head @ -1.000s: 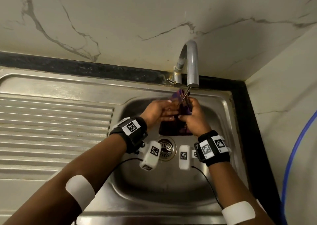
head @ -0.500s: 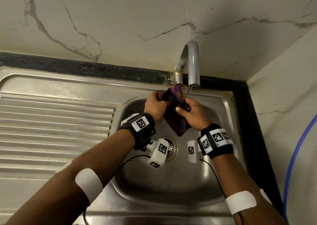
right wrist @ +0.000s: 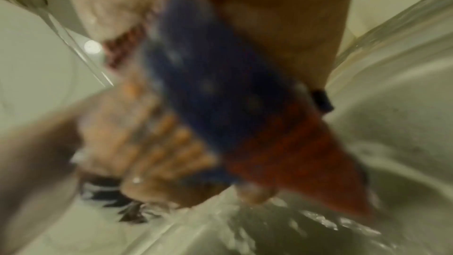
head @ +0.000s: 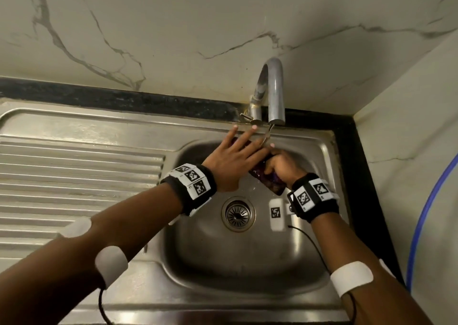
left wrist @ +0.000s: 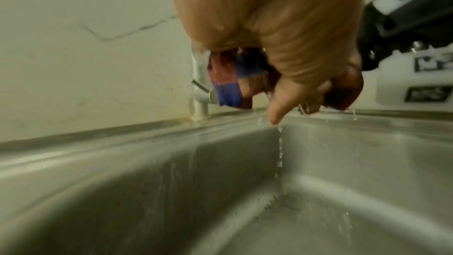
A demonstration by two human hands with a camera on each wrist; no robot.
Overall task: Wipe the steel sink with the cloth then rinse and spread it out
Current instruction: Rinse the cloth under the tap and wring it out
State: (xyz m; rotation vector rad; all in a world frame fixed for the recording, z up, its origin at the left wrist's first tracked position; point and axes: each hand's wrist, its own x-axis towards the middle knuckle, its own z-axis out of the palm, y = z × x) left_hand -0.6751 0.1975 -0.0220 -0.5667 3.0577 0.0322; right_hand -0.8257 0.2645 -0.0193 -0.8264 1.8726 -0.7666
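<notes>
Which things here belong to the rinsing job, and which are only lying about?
Belong to the job:
cloth, gripped by right hand
left hand, flat on the cloth
tap, running
steel sink

Only lying about:
blue hose
drainboard

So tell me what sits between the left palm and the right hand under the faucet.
The wet cloth: in the head view the flat left hand presses on it from above, while the right hand grips it from below, under the faucet.
</notes>
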